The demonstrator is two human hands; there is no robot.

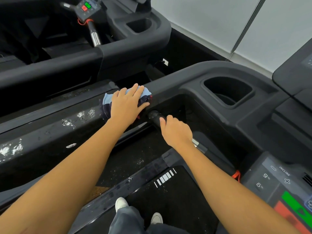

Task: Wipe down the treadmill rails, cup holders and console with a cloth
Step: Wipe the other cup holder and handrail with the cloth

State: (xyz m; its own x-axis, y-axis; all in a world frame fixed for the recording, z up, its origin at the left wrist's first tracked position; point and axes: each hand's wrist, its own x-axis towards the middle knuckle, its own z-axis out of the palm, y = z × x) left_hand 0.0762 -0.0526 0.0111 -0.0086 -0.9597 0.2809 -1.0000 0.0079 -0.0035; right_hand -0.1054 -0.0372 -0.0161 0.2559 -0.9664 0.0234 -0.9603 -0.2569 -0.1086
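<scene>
My left hand [129,103] lies flat, fingers spread, pressing a light-blue and dark cloth [108,100] onto the treadmill's left side rail [50,132]. The rail is black and shows wet, foamy patches to the left of the cloth. My right hand [175,130] grips the black inner handlebar [154,115] just right of the cloth, fingers curled over it. A deep cup holder [228,92] sits further right in the console surround. The console panel [273,179] with incline keys and green and red buttons is at the lower right.
A second treadmill [131,41] stands beyond the left rail, with its own cup holder and button panel. A pale wall [211,19] runs behind. The black belt [168,200] and my feet in white shoes [120,203] are below. A red safety cord [236,175] hangs by the console.
</scene>
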